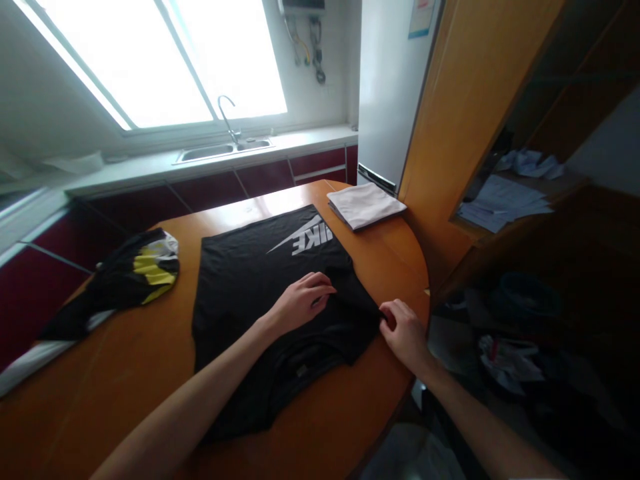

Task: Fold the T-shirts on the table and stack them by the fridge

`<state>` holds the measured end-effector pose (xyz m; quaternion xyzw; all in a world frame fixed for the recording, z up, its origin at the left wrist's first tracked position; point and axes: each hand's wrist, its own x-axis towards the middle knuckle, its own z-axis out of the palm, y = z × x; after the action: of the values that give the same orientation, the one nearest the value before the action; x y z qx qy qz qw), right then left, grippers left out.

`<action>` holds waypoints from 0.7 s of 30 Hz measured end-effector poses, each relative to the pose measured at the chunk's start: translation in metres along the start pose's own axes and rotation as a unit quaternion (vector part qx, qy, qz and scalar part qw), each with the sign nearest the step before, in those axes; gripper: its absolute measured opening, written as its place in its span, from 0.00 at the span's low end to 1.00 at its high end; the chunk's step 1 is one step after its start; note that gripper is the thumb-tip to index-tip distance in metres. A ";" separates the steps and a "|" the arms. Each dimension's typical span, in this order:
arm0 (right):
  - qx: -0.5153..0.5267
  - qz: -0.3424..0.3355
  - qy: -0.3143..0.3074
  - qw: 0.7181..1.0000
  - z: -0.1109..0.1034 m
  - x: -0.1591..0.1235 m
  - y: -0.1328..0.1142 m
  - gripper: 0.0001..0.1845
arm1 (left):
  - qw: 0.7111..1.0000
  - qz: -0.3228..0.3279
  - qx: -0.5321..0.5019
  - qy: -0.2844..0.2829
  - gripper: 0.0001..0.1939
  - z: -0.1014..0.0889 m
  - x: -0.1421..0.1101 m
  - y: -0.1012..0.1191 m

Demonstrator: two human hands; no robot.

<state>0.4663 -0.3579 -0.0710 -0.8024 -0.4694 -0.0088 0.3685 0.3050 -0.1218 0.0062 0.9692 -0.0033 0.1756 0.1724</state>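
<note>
A black T-shirt (240, 287) lies spread on the wooden table, its neckline toward me. White NIKE lettering with a swoosh shows on its far half, upside down from here. At the sleeve's edge on the right, my right hand (404, 333) is closed, pinching the cloth between thumb and fingers. My left hand (303, 303) hovers over or rests lightly on the middle of the shirt; which one I cannot tell. Its fingers are loosely bent, with the thumb apart and nothing visible between them.
Folded pale cloth (367, 205) sits at the table's far right. A crumpled black, yellow and white garment (145, 270) lies on the left. The rounded wooden table (395, 260) borders a wooden partition. Behind are a sink (205, 153), a counter and a fridge (385, 87).
</note>
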 end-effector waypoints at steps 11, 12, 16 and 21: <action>-0.043 -0.046 -0.017 0.998 -0.013 -0.011 0.005 0.07 | 0.995 0.013 0.042 -0.088 0.11 0.005 -0.015 -0.002; -0.030 -0.049 -0.011 0.998 -0.015 -0.013 0.007 0.09 | 0.997 0.000 0.041 -0.070 0.12 0.007 -0.012 -0.004; 0.019 -0.037 0.039 0.998 -0.017 -0.013 0.013 0.20 | 0.998 -0.046 0.031 0.008 0.19 0.028 0.012 -0.018; -0.023 -0.105 -0.077 0.991 -0.012 -0.013 0.005 0.28 | 0.993 -0.054 0.065 -0.080 0.27 0.058 0.040 -0.028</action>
<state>0.4670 -0.3757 -0.0699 -0.7551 -0.5778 0.0032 0.3099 0.3638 -0.1125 -0.0410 0.9882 0.0468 0.0874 0.1171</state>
